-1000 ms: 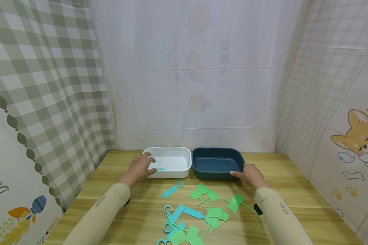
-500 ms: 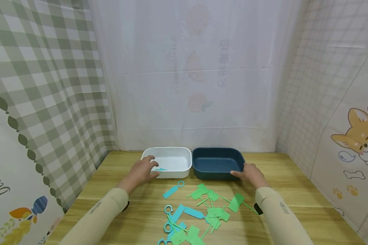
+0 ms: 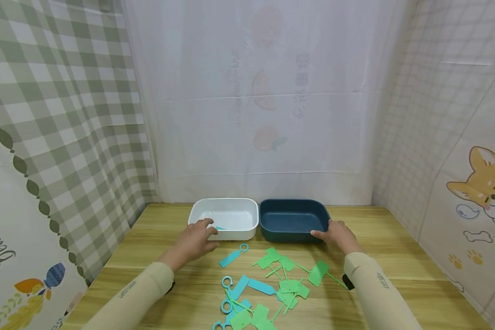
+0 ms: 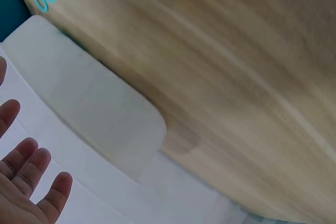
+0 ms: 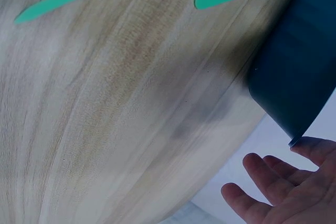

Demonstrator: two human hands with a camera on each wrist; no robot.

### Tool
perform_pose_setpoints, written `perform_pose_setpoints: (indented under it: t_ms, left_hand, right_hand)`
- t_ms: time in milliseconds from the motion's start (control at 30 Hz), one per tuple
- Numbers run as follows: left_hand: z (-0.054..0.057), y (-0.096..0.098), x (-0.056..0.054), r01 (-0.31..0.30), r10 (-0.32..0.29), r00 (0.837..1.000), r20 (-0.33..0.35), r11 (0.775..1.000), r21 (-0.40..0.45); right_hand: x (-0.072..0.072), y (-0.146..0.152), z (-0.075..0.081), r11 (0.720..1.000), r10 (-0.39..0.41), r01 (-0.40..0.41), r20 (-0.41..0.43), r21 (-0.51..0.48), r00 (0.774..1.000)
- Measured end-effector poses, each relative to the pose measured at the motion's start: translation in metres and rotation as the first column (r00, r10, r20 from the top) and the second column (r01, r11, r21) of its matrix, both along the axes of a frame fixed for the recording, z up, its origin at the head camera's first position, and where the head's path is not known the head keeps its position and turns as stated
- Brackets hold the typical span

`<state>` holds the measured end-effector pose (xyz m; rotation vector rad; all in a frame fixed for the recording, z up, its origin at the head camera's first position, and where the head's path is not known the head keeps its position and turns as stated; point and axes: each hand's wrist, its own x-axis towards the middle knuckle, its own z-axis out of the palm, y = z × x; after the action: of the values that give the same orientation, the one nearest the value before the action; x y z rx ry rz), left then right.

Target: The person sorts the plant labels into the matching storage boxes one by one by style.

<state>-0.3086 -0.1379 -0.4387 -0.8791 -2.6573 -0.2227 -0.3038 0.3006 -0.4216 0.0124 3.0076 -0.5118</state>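
Observation:
My left hand (image 3: 195,240) hovers at the near left corner of a white bin (image 3: 233,235), fingers relaxed and holding nothing. In the left wrist view its spread fingers (image 4: 62,187) overlap the bin's side. A little blue shows inside that bin. Beside it stands a dark blue bin (image 3: 290,237). My right hand (image 3: 339,236) rests at its near right corner, with a fingertip at the rim (image 5: 295,141) and the other fingers loosely spread. One blue tag with a ring end (image 3: 230,258) lies in front of the white bin.
Several flat green tags with long stems (image 3: 288,286) lie scattered on the wooden table (image 3: 400,275), mixed with more blue ring-ended tags (image 3: 261,287). A white curtain (image 3: 264,188) hangs behind the bins, and patterned cloths close off both sides.
My left hand has drawn back from over the white bin's left side, slightly towards me and to the right. The right hand has stayed at the dark blue bin.

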Motion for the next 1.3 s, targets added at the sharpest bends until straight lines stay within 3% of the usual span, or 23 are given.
perform_pose_setpoints:
  t_ms: [267, 467, 667, 833, 1100, 1300]
  left_hand:
    - [-0.014, 0.002, 0.005, 0.027, -0.027, 1.0, 0.009, 0.999, -0.021]
    - [-0.021, 0.0, 0.013, 0.114, -0.114, 0.993, 0.007, 0.992, -0.058]
    - [-0.024, 0.004, 0.023, 0.186, -0.175, 0.979, 0.104, 0.977, -0.101]
    - [-0.024, 0.012, 0.03, 0.226, -0.198, 0.96, 0.199, 0.965, -0.13]
    - [-0.025, 0.021, 0.039, 0.356, -0.313, 0.912, 0.264, 0.925, -0.133]
    - [-0.027, 0.023, 0.045, 0.371, -0.314, 0.901, 0.299, 0.915, -0.159]
  right_hand:
    - [-0.002, 0.001, -0.003, 1.0, 0.002, -0.002, 0.003, -0.004, 1.0]
    - [-0.002, 0.002, -0.003, 1.0, 0.004, -0.004, 0.005, -0.014, 1.0]
    - [-0.004, 0.005, -0.005, 1.0, 0.005, -0.005, -0.009, -0.011, 1.0]
    - [0.0, 0.001, 0.001, 1.0, 0.0, 0.0, 0.011, -0.004, 1.0]
    - [-0.002, 0.001, -0.003, 1.0, -0.007, 0.007, 0.015, 0.0, 1.0]
    - [0.0, 0.0, -0.001, 1.0, -0.009, 0.009, 0.016, 0.001, 1.0]
